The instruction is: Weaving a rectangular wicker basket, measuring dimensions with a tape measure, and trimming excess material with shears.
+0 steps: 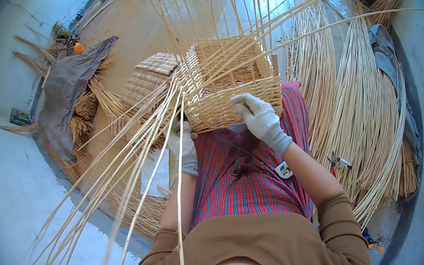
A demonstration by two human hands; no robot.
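A half-woven wicker basket, pale and box-shaped, rests tilted on my lap over a red checked apron. Long loose canes stick out from its left side and sweep down to the left; others fan upward from its far side. My right hand, in a white glove, has its fingers curled together against the near wall, close to the rim. My left hand, also gloved, is at the basket's lower left corner. Canes cross in front of it, and its fingers are mostly hidden.
Another woven piece lies on the floor left of the basket. Bundles of long canes cover the right side, with red-handled cutters on them. A grey cloth lies over more bundles at the left. White paper is beside my left forearm.
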